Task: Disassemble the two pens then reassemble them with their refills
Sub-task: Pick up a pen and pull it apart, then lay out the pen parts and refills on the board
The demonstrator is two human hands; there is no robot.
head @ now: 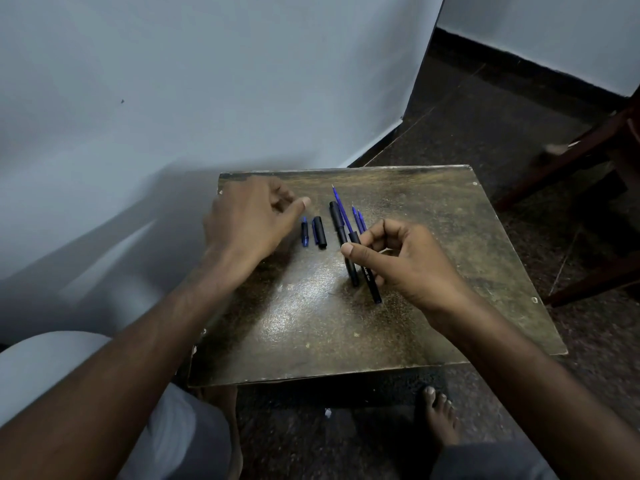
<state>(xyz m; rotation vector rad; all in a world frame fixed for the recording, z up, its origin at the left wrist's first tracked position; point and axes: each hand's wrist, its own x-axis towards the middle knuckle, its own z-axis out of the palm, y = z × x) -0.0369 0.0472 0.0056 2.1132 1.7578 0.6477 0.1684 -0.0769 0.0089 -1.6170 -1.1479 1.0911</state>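
pens, dismantled, laid out on a small worn table (433,237); we counted the parts as follows. barrels, two: one black barrel (343,242) lay flat on the tabletop, and a second black barrel with white lettering (369,275) was held in our right hand (405,261), pinched between the thumb and the curled fingers, its lower end near the table surface and its upper end just clear of the fingertips. caps, two: a black cap (319,232) and a smaller blue piece (304,232) lay side by side, left of the flat barrel. refills, blue: one long refill (341,211) lay alongside the flat barrel, tip pointing away from us; two more thin blue rods (359,220) showed just beyond the right hand, partly hidden by its fingers, so we could not tell their full length. our left hand (249,216) hovered over the far left of the table with fingers loosely curled and the thumb extended toward the caps, holding nothing. the held barrel sat just right of the flat barrel, nearly parallel to it. below the table edge we noted one bare foot (438,417) on the dark floor (519,98).
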